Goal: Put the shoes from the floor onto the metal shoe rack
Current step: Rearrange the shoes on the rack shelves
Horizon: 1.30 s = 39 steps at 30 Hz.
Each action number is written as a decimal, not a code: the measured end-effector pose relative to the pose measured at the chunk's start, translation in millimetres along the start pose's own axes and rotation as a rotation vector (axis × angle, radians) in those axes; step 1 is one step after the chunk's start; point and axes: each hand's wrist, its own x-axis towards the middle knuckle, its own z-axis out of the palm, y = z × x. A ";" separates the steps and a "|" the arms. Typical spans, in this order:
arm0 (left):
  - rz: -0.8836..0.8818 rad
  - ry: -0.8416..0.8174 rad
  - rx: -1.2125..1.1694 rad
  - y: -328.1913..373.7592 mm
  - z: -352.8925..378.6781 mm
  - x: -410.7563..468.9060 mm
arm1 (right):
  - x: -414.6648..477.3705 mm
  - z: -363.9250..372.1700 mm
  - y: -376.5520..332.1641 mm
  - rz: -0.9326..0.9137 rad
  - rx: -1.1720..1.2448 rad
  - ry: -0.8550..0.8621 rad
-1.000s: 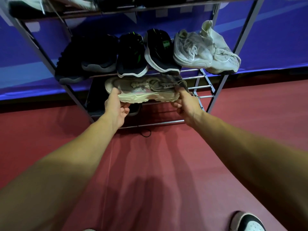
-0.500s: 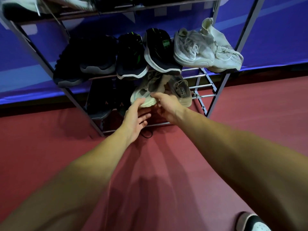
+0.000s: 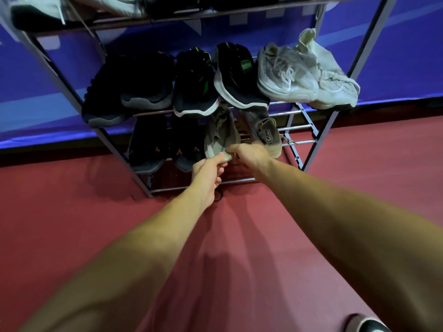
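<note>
Metal shoe rack (image 3: 299, 127) fills the upper half of the frame, standing on a red floor (image 3: 72, 224) against a blue wall (image 3: 395, 56). The 2 task shoes sit on the lowest shelf, center of frame, toes pointing toward the camera: left beige sneaker (image 3: 221, 137) and right beige sneaker (image 3: 268, 137), side by side and nearly touching.

Left hand (image 3: 207, 171) reaches in from below and pinches the toe of the left beige sneaker between thumb and fingers. Right hand (image 3: 251, 154) is curled over the front of the shelf, against the toe of the right beige sneaker, with its fingers pointing toward the left one. Its fingertips are hidden, so I cannot tell if it is grasping.

Same shelf, left of the beige ones: 2 black shoes with orange marks (image 3: 165, 149). Middle shelf, left to right: black pair (image 3: 129, 89), black-green pair (image 3: 194, 87), white pair (image 3: 299, 75), the rightmost white one hanging over the shelf end. Top shelf, upper left of frame: pale shoes (image 3: 72, 6), cropped. Lower right corner: another shoe (image 3: 374, 327) on the floor, mostly cut off.
</note>
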 end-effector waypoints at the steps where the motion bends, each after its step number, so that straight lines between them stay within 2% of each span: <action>1: 0.018 0.003 0.038 -4.2 -1.1 2.3 | -0.3 -3.2 1.7 -0.029 -0.111 -0.016; 4: 0.062 0.004 0.101 -11.2 -1.7 6.0 | -4.4 -10.1 4.3 -0.096 -0.251 -0.072; 7: 0.074 0.038 0.092 -4.3 5.5 6.8 | -7.8 -17.2 5.4 -0.151 -0.283 -0.114; 12: -0.007 0.077 0.126 -11.0 19.0 2.4 | -14.2 -28.1 6.9 -0.220 -0.481 -0.111; 19: -0.068 -0.035 0.357 -18.5 26.2 -2.1 | -14.6 -72.9 7.5 -0.253 -0.689 -0.060; 23: -0.071 -0.127 0.450 -18.8 48.1 -5.1 | -8.6 -100.2 12.2 -0.217 -0.720 -0.029; 27: -0.056 -0.136 0.398 -10.4 79.0 -1.2 | 2.5 -126.1 13.6 -0.144 -0.690 0.051; 32: -0.104 -0.127 0.371 -12.4 102.3 9.8 | 15.1 -131.6 17.3 -0.126 -0.641 0.057; 39: -0.171 -0.170 0.199 -12.9 111.9 24.7 | 28.0 -114.1 13.8 -0.068 -0.499 0.013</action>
